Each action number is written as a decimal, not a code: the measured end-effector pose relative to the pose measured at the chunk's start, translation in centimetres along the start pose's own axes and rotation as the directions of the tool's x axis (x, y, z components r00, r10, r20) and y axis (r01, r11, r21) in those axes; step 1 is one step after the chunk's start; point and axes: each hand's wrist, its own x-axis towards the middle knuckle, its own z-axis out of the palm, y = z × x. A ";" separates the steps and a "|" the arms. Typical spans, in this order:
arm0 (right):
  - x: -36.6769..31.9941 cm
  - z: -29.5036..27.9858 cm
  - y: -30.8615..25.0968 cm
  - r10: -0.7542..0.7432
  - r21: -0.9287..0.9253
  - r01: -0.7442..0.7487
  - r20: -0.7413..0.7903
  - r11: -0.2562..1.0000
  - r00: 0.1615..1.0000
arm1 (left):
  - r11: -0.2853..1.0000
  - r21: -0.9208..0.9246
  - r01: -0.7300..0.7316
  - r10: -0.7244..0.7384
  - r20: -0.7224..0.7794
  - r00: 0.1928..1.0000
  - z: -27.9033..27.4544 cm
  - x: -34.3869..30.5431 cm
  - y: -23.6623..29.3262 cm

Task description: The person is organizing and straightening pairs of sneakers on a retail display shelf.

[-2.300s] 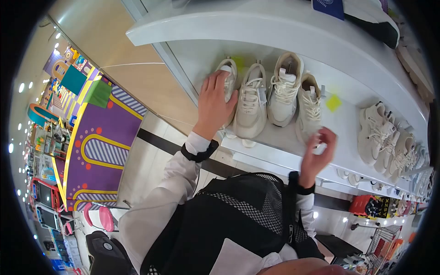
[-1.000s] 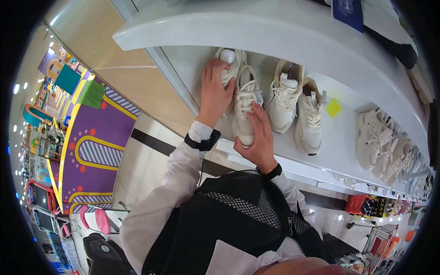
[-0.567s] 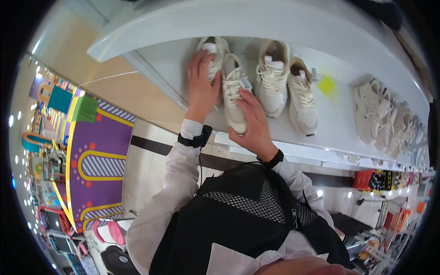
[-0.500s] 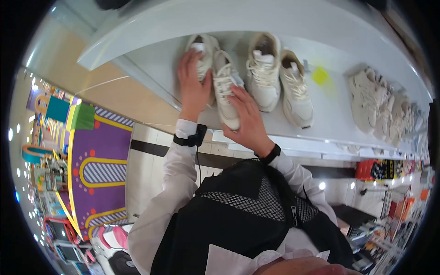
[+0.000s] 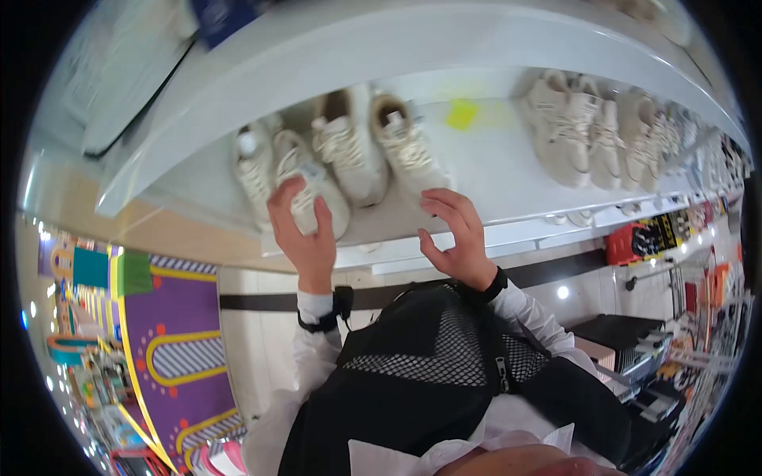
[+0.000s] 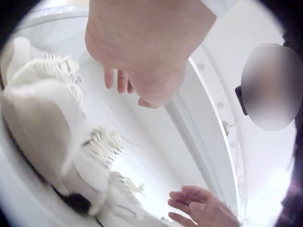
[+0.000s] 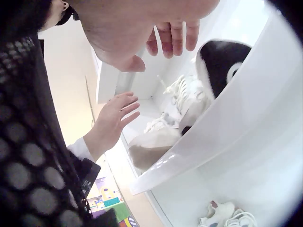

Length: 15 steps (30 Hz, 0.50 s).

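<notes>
The left hand (image 5: 305,242) is over the second shoe (image 5: 319,186) from the left, perhaps touching it; the right hand (image 5: 462,242) is by the toe of the fourth shoe (image 5: 413,157); a yellow patch (image 5: 461,114) and more shoes (image 5: 570,131) show farther right along the shelf (image 5: 492,163)

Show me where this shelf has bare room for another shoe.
The widest free patch of the shelf lies between the rightmost near shoe and the farther row of shoes, by the yellow square. Crowded: the left end, where four near shoes stand side by side at the left hand, and the farther row itself.
</notes>
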 end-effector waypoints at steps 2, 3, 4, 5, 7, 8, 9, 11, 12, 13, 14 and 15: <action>-1.0 -3.2 1.3 0.007 -0.034 -0.009 -0.062 0.999 0.998 | 0.997 -0.074 -0.009 0.015 0.076 0.997 2.5 -1.1 3.5; -1.4 -4.7 1.8 0.013 -0.072 -0.021 -0.117 0.997 0.993 | 0.992 -0.124 -0.020 0.039 0.148 0.988 3.7 -1.4 5.1; -1.7 -6.4 2.5 0.009 -0.086 -0.019 -0.125 0.996 0.992 | 0.986 -0.166 -0.024 0.060 0.219 0.974 4.7 -1.6 6.5; -1.8 -8.1 3.3 0.035 -0.164 -0.068 -0.196 0.984 0.980 | 0.984 -0.175 -0.030 0.068 0.213 0.975 6.0 -1.6 7.7; -1.9 -11.4 4.7 0.071 -0.282 -0.162 -0.305 0.946 0.950 | 0.949 -0.314 0.016 0.106 0.369 0.923 8.4 -1.9 10.2; -1.8 -12.7 5.9 0.053 -0.311 -0.170 -0.353 0.935 0.934 | 0.948 -0.317 0.010 0.111 0.362 0.925 9.6 -1.7 11.3; -1.8 -14.1 7.0 0.037 -0.341 -0.177 -0.380 0.923 0.924 | 0.941 -0.337 -0.035 0.175 0.396 0.901 10.9 -1.2 12.4; -1.5 -16.5 8.8 0.024 -0.359 -0.181 -0.400 0.916 0.916 | 0.936 -0.344 -0.075 0.228 0.430 0.874 13.6 -0.5 14.6; -1.1 -17.7 9.5 0.017 -0.407 -0.210 -0.429 0.889 0.903 | 0.927 -0.368 -0.065 0.242 0.458 0.855 15.3 0.1 15.6; -0.8 -18.8 10.4 0.008 -0.448 -0.233 -0.450 0.863 0.893 | 0.922 -0.384 -0.050 0.247 0.484 0.839 17.0 0.5 16.6; -0.7 -20.1 11.7 0.018 -0.448 -0.246 -0.455 0.860 0.890 | 0.920 -0.388 -0.046 0.251 0.494 0.832 18.9 0.6 17.3; -0.7 -21.2 12.7 0.009 -0.463 -0.257 -0.472 0.849 0.881 | 0.921 -0.386 -0.045 0.250 0.502 0.828 20.9 0.8 18.0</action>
